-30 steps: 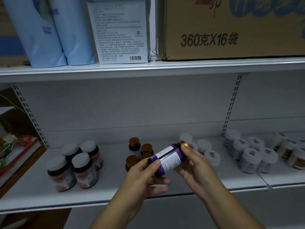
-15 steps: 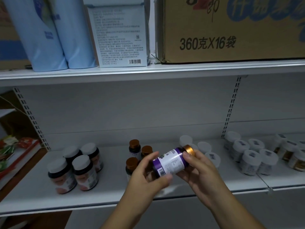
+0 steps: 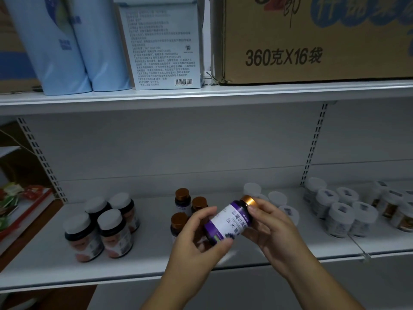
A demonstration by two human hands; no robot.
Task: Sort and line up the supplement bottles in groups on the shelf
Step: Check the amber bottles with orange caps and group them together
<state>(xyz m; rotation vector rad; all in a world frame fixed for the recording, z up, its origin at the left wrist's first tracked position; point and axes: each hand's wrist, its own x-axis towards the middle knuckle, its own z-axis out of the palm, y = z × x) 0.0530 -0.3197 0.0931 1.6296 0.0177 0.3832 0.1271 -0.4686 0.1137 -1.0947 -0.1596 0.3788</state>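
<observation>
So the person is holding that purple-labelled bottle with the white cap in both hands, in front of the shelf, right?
Not quite: the cap is gold, not white, as the head view shows. The purple-labelled bottle is indeed held in both hands, left hand and right hand, in front of the shelf.

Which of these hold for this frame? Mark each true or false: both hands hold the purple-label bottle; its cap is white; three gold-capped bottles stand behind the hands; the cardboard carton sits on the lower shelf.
1. Both the left hand and the right hand hold the purple-label bottle. True.
2. Its cap is white. False: the cap is gold.
3. Three gold-capped bottles stand on the lower shelf behind the hands. True.
4. The cardboard carton sits on the lower shelf. False: it sits on the upper shelf.
</observation>
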